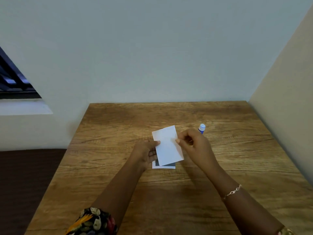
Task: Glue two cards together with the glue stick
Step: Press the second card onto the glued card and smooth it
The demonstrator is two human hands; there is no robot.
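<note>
A white card [166,146] is held up over the middle of the wooden table [118,175], pinched between both hands. Its long axis runs away from the person and leans a little to the left, so the far short edge points toward the back wall [152,48] and slightly left, while the near short edge hangs over a second card [163,165]. The left hand [145,152] grips the card's left long edge, thumb on top and fingers underneath, closed on the paper. The right hand [193,143] pinches the right long edge about halfway along, thumb and forefinger pressed together on it, the other fingers curled in. The second card lies flat on the table under the held one, mostly covered; only a strip of its near end shows, white at the border with a dark panel inside, its near edge square to the person. The glue stick [201,128], blue with a white cap, stands on the table just behind the right hand, its lower part hidden by the knuckles, the cap uppermost and tipped slightly away. A thin bracelet [232,192] circles the right wrist, and a patterned sleeve [93,221] covers the left upper arm at the lower edge of the view.
</note>
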